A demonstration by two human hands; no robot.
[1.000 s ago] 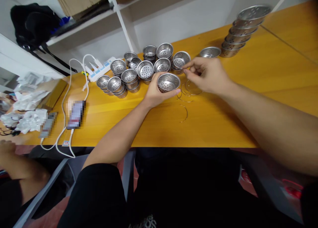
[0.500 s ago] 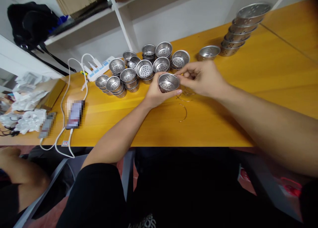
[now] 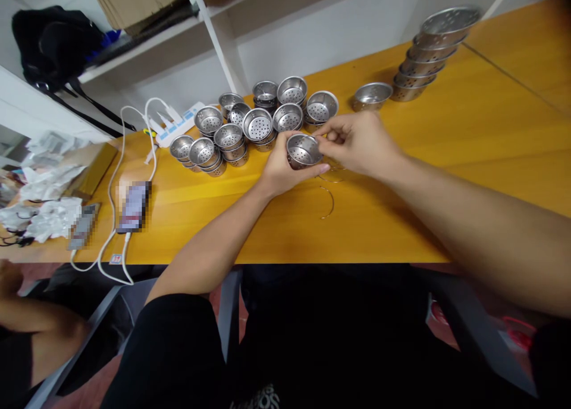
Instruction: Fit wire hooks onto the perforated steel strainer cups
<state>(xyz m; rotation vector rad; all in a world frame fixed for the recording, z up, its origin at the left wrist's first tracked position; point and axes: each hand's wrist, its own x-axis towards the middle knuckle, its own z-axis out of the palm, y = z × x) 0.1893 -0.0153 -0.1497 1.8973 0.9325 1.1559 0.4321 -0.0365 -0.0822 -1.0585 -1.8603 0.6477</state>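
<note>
My left hand [image 3: 276, 171] is wrapped round a small perforated steel strainer cup [image 3: 302, 151], holding it just above the yellow table [image 3: 446, 177]. My right hand [image 3: 357, 141] is pinched at the cup's right rim, fingers closed on a thin wire handle that is mostly hidden by the fingers. A loose curved wire [image 3: 329, 202] lies on the table just below the cup, and more wires [image 3: 332, 172] lie under my right hand. Behind my hands stands a cluster of several similar cups [image 3: 254, 123], some stacked.
A stack of wider perforated bowls [image 3: 428, 58] and one single bowl [image 3: 371, 96] stand at the back right. A white power strip [image 3: 176, 120], cables and a phone [image 3: 134, 205] lie at left, with white packets [image 3: 49, 210] beyond. Another person's arm [image 3: 31, 326] is at lower left.
My right hand moved left from the wires on the table to the cup's rim. My left hand tipped the cup a little toward it.
</note>
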